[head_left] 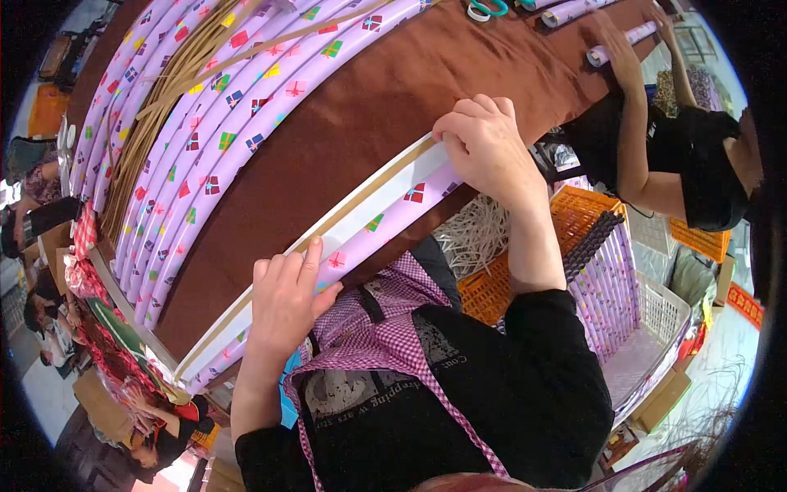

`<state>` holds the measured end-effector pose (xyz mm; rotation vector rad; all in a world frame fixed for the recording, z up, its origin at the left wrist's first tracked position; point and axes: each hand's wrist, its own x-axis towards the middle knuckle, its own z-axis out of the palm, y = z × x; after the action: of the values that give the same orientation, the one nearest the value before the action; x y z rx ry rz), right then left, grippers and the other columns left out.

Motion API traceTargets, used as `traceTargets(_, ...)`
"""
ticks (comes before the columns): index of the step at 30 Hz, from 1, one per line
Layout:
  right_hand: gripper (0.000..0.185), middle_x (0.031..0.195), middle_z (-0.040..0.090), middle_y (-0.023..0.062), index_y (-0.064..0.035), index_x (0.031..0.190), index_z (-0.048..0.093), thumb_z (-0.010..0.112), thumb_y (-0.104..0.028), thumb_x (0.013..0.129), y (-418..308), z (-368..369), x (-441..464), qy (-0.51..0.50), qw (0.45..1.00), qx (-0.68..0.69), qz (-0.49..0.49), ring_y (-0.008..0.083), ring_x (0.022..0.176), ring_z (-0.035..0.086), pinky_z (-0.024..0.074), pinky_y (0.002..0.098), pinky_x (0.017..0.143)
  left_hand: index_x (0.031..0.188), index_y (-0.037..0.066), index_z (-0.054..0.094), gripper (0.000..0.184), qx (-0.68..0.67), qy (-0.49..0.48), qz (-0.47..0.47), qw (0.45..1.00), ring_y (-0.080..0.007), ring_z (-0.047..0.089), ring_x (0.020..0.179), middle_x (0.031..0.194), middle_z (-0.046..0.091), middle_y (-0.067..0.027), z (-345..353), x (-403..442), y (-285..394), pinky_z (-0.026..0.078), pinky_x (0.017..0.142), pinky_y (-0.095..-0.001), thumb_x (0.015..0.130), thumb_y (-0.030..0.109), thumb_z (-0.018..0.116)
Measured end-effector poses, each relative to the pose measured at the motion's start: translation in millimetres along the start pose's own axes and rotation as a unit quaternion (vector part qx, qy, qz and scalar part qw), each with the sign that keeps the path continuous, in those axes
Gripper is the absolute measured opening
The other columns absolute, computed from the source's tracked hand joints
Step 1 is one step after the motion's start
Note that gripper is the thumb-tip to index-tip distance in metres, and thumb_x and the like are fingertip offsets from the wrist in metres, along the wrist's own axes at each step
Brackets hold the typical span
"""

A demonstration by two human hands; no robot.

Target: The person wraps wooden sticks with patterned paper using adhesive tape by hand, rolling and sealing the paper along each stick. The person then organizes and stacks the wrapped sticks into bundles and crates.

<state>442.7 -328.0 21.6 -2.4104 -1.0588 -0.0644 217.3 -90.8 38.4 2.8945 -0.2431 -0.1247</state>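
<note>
Roll (369, 231) of lilac gift-print paper, a single one under the person's two hands, lies slantwise near the front edge of the brown-covered desk (344, 139), with one tan strip (365, 193) along its white band. Left hand (287, 293) rests mid-roll, its fingers fairly straight, index fingertip on that strip, thumb spread apart. Right hand (490, 152) has its fingers curled closed over the roll's farther end, thumb hidden. To the left lie at least five patterned rolls (217, 164), topped by one bundle of tan strips (153, 135), too many to count. Another person's two hands (620, 61) touch one short roll (639, 36) at the desk's far right.
</note>
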Motion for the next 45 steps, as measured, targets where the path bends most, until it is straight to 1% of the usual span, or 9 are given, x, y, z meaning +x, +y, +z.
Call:
traceTargets(7, 0.011, 0.084, 0.062, 0.0046, -0.0087, 0.085, 0.070, 0.060, -0.006, 0.082, 1.7, 1.4, -3.8, 0.008, 0.998, -0.063, 0.028, 0.0250, 0.091, 0.057, 0.0390, 0.0377, 0.090, 0.131, -0.001, 0.056, 0.077, 0.005, -0.002, -0.004, 1.000, -0.0223, 0.052, 0.080, 0.087, 0.054, -0.0066, -0.9, -0.3, 0.6, 0.037, 0.074, -0.0364, 0.068, 0.034, 0.083)
traceTargets(9, 0.011, 0.085, 0.062, 0.0046, -0.0090, 0.085, 0.069, 0.060, -0.006, 0.083, 0.9, 3.5, -5.3, 0.006, 0.997, -0.069, 0.033, 0.0254, 0.092, 0.057, 0.0389, 0.0379, 0.090, 0.133, -0.001, 0.053, 0.080, -0.021, -0.020, -0.018, 0.999, -0.0274, 0.054, 0.086, 0.097, 0.058, -0.0103, -3.6, -0.7, 2.0, 0.039, 0.078, -0.0395, 0.066, 0.030, 0.083)
traceTargets(13, 0.010, 0.085, 0.062, 0.0049, -0.0090, 0.085, 0.069, 0.060, -0.005, 0.083, 2.6, 8.9, -9.6, 0.047, 0.997, -0.059, 0.035, 0.0249, 0.093, 0.057, 0.0389, 0.0377, 0.088, 0.133, -0.001, 0.053, 0.081, -0.027, -0.043, -0.034, 0.998, -0.0278, 0.055, 0.088, 0.100, 0.061, -0.0117, -11.9, 3.2, 5.4, 0.039, 0.078, -0.0392, 0.066, 0.035, 0.082)
traceTargets(22, 0.010, 0.085, 0.061, 0.0048, -0.0087, 0.085, 0.069, 0.060, -0.005, 0.082, 3.3, 12.1, -13.6, 0.066, 0.996, -0.046, 0.037, 0.0241, 0.092, 0.057, 0.0389, 0.0372, 0.087, 0.123, 0.000, 0.059, 0.063, 0.018, -0.029, -0.034, 0.999, -0.0277, 0.057, 0.084, 0.095, 0.063, -0.0128, -15.5, 11.5, 11.2, 0.040, 0.075, -0.0404, 0.077, 0.041, 0.072)
traceTargets(24, 0.010, 0.085, 0.062, 0.0050, -0.0088, 0.085, 0.069, 0.061, -0.005, 0.082, 3.9, 12.0, -13.7, 0.071, 0.996, -0.042, 0.037, 0.0242, 0.092, 0.057, 0.0390, 0.0374, 0.087, 0.117, 0.004, 0.065, 0.054, 0.044, -0.004, -0.030, 0.999, -0.0242, 0.055, 0.075, 0.079, 0.057, -0.0083, -17.4, 14.3, 10.2, 0.039, 0.070, -0.0372, 0.079, 0.041, 0.073)
traceTargets(25, 0.010, 0.085, 0.062, 0.0052, -0.0088, 0.085, 0.069, 0.061, -0.005, 0.082, 3.8, 10.8, -13.6, 0.074, 0.996, -0.046, 0.035, 0.0247, 0.092, 0.057, 0.0392, 0.0379, 0.087, 0.117, 0.004, 0.065, 0.054, 0.048, -0.006, -0.034, 0.998, -0.0242, 0.055, 0.075, 0.079, 0.057, -0.0083, -18.4, 15.9, 8.8, 0.039, 0.070, -0.0372, 0.079, 0.041, 0.073)
traceTargets(32, 0.009, 0.084, 0.063, 0.0048, -0.0082, 0.083, 0.067, 0.058, -0.005, 0.083, 6.4, 14.2, -13.3, 0.085, 0.995, -0.042, 0.021, 0.0257, 0.088, 0.058, 0.0396, 0.0394, 0.086, 0.113, 0.009, 0.066, 0.038, -0.010, 0.012, -0.048, 0.999, -0.0236, 0.053, 0.078, 0.080, 0.052, -0.0055, -24.0, 12.8, 4.4, 0.039, 0.070, -0.0363, 0.080, 0.025, 0.075)
traceTargets(37, 0.009, 0.085, 0.062, 0.0048, -0.0081, 0.084, 0.067, 0.059, -0.005, 0.083, 5.5, 14.1, -13.8, 0.084, 0.995, -0.042, 0.024, 0.0249, 0.090, 0.058, 0.0393, 0.0384, 0.086, 0.106, 0.010, 0.064, 0.028, -0.023, 0.042, 0.015, 0.999, -0.0231, 0.050, 0.079, 0.083, 0.046, -0.0056, -14.5, 28.6, -1.9, 0.039, 0.070, -0.0363, 0.084, 0.025, 0.072)
traceTargets(45, 0.010, 0.084, 0.061, 0.0049, -0.0084, 0.084, 0.069, 0.061, -0.004, 0.081, 5.2, 13.3, -14.8, 0.087, 0.995, -0.040, 0.030, 0.0244, 0.091, 0.057, 0.0399, 0.0372, 0.087, 0.111, 0.012, 0.066, 0.030, -0.034, 0.026, 0.090, 0.995, -0.0235, 0.050, 0.080, 0.084, 0.046, -0.0063, -11.1, 71.3, -6.5, 0.039, 0.072, -0.0368, 0.086, 0.028, 0.069)
